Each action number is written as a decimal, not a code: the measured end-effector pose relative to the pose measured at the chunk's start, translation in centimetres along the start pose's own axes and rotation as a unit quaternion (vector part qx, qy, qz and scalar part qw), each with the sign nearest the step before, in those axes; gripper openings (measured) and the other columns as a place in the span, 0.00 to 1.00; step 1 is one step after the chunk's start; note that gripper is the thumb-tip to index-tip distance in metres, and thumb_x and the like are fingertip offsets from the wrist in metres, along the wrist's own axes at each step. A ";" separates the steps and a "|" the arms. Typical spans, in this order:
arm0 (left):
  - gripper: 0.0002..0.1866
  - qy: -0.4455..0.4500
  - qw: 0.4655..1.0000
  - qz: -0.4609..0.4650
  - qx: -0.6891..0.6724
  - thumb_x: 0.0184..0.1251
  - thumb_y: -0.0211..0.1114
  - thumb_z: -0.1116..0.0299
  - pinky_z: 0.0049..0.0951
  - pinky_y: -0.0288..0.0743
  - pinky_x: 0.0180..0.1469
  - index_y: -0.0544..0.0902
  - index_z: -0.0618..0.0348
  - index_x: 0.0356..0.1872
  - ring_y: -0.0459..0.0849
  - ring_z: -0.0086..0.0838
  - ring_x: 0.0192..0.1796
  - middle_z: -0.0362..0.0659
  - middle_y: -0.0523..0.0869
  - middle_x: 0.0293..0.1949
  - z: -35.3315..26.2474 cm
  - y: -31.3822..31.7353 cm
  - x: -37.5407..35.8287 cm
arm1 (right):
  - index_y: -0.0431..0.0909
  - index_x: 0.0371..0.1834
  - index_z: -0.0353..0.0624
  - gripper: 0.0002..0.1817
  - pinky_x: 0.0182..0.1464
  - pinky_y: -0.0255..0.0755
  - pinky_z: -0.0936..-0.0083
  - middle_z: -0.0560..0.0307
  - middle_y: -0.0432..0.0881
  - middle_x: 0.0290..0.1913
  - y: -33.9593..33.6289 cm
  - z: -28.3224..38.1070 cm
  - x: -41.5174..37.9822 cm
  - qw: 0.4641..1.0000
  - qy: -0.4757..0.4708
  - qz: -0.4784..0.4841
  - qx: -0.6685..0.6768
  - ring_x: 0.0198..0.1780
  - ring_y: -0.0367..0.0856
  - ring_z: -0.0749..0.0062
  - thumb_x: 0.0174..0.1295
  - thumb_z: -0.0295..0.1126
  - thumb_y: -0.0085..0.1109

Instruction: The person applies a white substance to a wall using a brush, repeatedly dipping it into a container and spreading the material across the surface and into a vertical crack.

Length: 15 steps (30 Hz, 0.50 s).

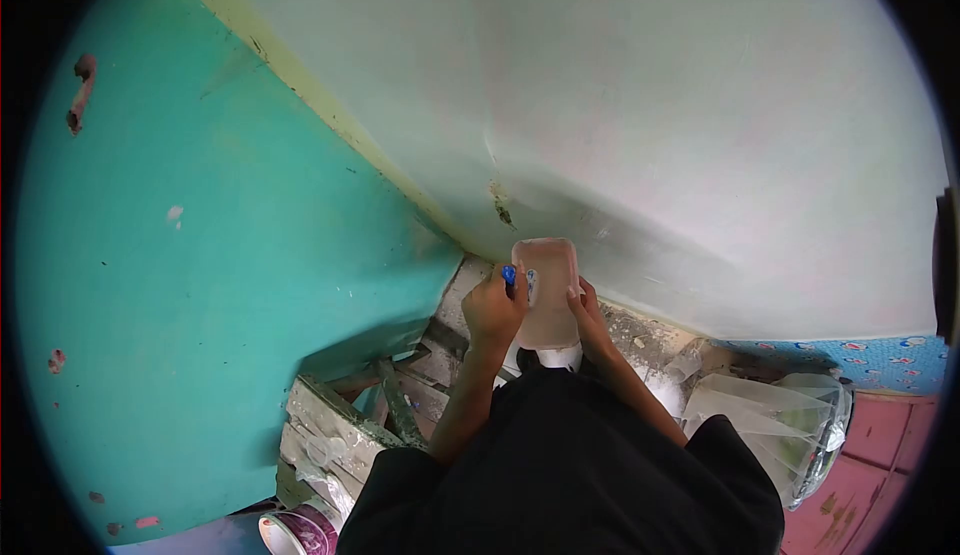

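My left hand (492, 307) is closed around a tool with a blue end (509, 275), held over the left side of a shallow, pinkish plastic tub (550, 315). The tool's working end is hidden, so its exact kind does not show. A small white patch with blue marks (531, 285) lies beside my fingers, at the tub's left side. My right hand (590, 313) grips the tub by its right edge, thumb over the rim. Below the tub's near end a white object (560, 357) shows in part.
A green wall (200, 255) and a pale wall (680, 135) meet in the corner ahead. Worn wooden furniture (340, 425) stands at left, with a purple-and-white bucket (300, 530) below it. At right lies a plastic-covered item (770, 425) beside a pink panelled surface (860, 485).
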<state>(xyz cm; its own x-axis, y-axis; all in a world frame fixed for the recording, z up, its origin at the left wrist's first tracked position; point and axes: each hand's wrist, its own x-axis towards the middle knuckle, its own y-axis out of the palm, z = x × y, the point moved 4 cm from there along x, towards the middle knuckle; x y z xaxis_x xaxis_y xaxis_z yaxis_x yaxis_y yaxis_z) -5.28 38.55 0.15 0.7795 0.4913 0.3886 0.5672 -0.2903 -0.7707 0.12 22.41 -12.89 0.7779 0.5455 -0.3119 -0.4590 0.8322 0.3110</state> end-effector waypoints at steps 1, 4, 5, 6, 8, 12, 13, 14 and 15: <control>0.09 -0.004 1.000 -0.004 -0.014 0.66 0.63 0.61 0.43 0.74 0.25 0.80 0.55 0.31 0.82 0.47 0.22 0.48 0.82 0.21 0.1 0.0 -0.1 | 0.53 0.74 0.40 0.37 0.65 0.64 0.66 0.42 0.72 0.61 0.0 0.1 0.1 1.000 -0.002 -0.001 0.001 0.62 0.72 0.64 0.72 0.53 0.50; 0.09 -0.008 0.999 -0.026 -0.040 0.66 0.63 0.61 0.43 0.75 0.25 0.80 0.56 0.33 0.83 0.46 0.22 0.48 0.82 0.21 0.3 0.1 -0.3 | 0.53 0.74 0.40 0.38 0.64 0.64 0.66 0.43 0.72 0.60 0.1 0.5 0.1 1.000 0.002 0.006 0.005 0.61 0.72 0.64 0.71 0.53 0.51; 0.09 -0.003 0.999 -0.038 -0.036 0.66 0.63 0.61 0.42 0.75 0.25 0.81 0.56 0.33 0.83 0.46 0.22 0.47 0.82 0.21 0.2 0.1 -0.3 | 0.53 0.74 0.40 0.38 0.64 0.64 0.66 0.43 0.72 0.60 0.0 0.4 0.2 1.000 -0.001 0.007 0.002 0.61 0.72 0.64 0.71 0.53 0.51; 0.09 0.003 0.998 -0.049 -0.032 0.66 0.63 0.61 0.42 0.75 0.25 0.81 0.56 0.33 0.83 0.45 0.22 0.47 0.83 0.21 0.1 0.1 -0.5 | 0.53 0.74 0.40 0.37 0.64 0.65 0.67 0.43 0.72 0.60 0.0 0.2 0.3 1.000 -0.003 0.008 0.000 0.61 0.72 0.64 0.71 0.53 0.51; 0.09 0.003 0.999 -0.030 -0.032 0.67 0.63 0.61 0.41 0.75 0.25 0.81 0.56 0.33 0.83 0.45 0.22 0.47 0.83 0.21 -0.1 0.2 -0.7 | 0.52 0.74 0.40 0.38 0.65 0.64 0.66 0.42 0.71 0.61 0.2 0.3 0.2 1.000 0.002 0.017 -0.022 0.62 0.71 0.63 0.71 0.53 0.50; 0.09 -0.007 0.994 -0.077 -0.072 0.66 0.63 0.62 0.40 0.75 0.24 0.81 0.57 0.32 0.83 0.45 0.22 0.47 0.83 0.21 -0.1 0.1 -1.0 | 0.51 0.75 0.41 0.38 0.67 0.62 0.65 0.41 0.69 0.63 0.3 0.4 0.4 0.997 0.017 0.038 -0.066 0.64 0.69 0.61 0.72 0.55 0.48; 0.09 -0.006 0.992 -0.098 -0.073 0.66 0.63 0.63 0.39 0.74 0.24 0.81 0.57 0.32 0.82 0.43 0.21 0.47 0.82 0.20 0.2 0.0 -1.1 | 0.51 0.75 0.41 0.39 0.67 0.62 0.66 0.42 0.69 0.63 0.3 0.0 0.4 0.997 0.019 0.042 -0.068 0.64 0.69 0.62 0.72 0.55 0.49; 0.09 -0.006 0.990 -0.119 -0.074 0.67 0.63 0.63 0.38 0.73 0.23 0.81 0.58 0.32 0.82 0.41 0.20 0.46 0.82 0.20 0.6 0.1 -1.2 | 0.52 0.74 0.41 0.38 0.66 0.63 0.66 0.42 0.70 0.62 0.2 -0.6 0.6 0.998 0.011 0.030 -0.049 0.63 0.70 0.62 0.71 0.55 0.50; 0.09 -0.007 0.987 -0.140 -0.075 0.67 0.63 0.64 0.37 0.73 0.22 0.81 0.59 0.32 0.81 0.38 0.18 0.46 0.81 0.19 1.1 0.1 -1.4 | 0.53 0.74 0.41 0.38 0.64 0.64 0.66 0.43 0.72 0.60 0.0 -1.3 0.9 0.999 0.004 0.018 -0.030 0.61 0.71 0.62 0.71 0.54 0.51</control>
<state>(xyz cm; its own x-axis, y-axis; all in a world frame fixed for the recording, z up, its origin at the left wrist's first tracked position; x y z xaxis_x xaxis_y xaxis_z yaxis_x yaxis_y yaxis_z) -6.58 38.76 -1.05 0.5828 0.5808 0.5684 0.7940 -0.2581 -0.5503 0.24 23.08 -14.37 0.7571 0.5752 -0.3099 -0.5111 0.8168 0.2676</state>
